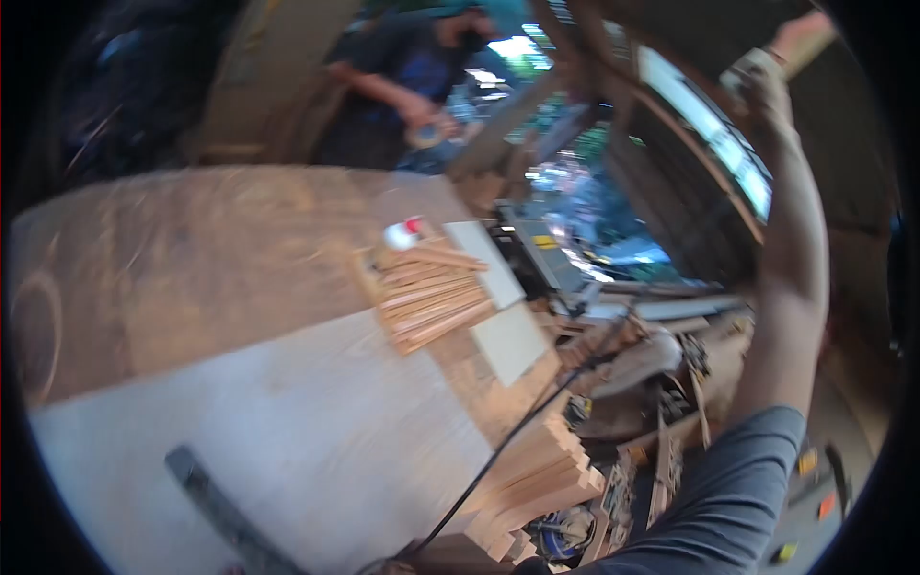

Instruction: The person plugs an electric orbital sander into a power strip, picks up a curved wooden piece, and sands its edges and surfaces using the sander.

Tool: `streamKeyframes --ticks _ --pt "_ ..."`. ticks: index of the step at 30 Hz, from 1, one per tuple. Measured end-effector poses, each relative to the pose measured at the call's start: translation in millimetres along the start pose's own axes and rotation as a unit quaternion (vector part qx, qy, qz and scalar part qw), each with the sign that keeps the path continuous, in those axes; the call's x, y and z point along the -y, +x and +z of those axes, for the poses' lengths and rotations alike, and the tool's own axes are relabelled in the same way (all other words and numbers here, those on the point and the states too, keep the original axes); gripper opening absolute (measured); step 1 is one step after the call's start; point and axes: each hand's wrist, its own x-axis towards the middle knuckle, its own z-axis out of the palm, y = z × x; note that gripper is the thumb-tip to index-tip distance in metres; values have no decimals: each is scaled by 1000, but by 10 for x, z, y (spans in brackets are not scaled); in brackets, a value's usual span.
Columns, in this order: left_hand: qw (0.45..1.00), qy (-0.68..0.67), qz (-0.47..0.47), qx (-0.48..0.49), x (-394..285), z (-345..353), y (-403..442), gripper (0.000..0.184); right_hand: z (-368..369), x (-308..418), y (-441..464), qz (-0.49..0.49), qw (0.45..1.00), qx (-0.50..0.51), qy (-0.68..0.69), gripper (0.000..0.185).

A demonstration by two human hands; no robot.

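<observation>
The blurred right hand, raised at the upper right, is at a pale piece of wood; whether it pinches it, I cannot tell. A loose grip could drop the wood; the black cord, lower centre, could snag a low-swung arm.

Your sleeve is plain dark grey, and the blurred piece at your right hand is tan. In front of you, the tabletop is brown with darker blotches, the large sheet whitish grey, the wooden strips striped in orange-brown and paler tan, the bottle white with a red cap, and the two flat panels cream. You also have a black cable, a dark grey bar, orange-brown stacked boards, and, beyond, a co-worker's dark shirt with a blue patch.
</observation>
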Motion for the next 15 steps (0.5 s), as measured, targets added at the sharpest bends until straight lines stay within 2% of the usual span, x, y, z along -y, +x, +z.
streamKeyframes --ticks 1,2,3,5,7,8,9,10,11,12,13,15 --pt "1000 -8 -10 14 109 112 -55 61 125 -318 174 123 930 -36 343 45" --pt "995 2 45 -91 203 221 -144 50 115 -182 126 105 976 -55 184 50" --pt "996 32 19 -82 104 200 -127 50 48 172 -147 110 990 -76 -53 55" --pt "998 19 -13 -59 -168 -58 42 52 -94 1029 -623 164 964 -109 -176 66" --pt "998 -23 -41 -40 -259 -208 172 50 -209 1864 -1050 191 954 -129 -191 78" --pt "998 -20 -3 -62 -250 -216 192 49 -172 2228 -1194 179 959 -146 -167 84" --pt "998 -16 0 -55 -282 -240 175 49 286 2135 -962 117 939 -294 -132 97" --pt "998 -14 6 -54 -299 -212 170 49 225 2843 -1340 117 942 -285 -129 94" --pt "998 -10 10 -57 -273 -199 170 48 124 3322 -1587 46 968 -243 -30 93" --pt "998 -3 11 -57 -316 -224 129 47 323 3641 -1598 -84 959 -248 107 111" --pt "998 0 14 -58 -317 -228 64 45 251 4202 -2040 -175 943 -211 190 87" --pt "997 -2 19 -75 -293 -161 81 47 113 5335 -2920 -331 866 -77 366 38"
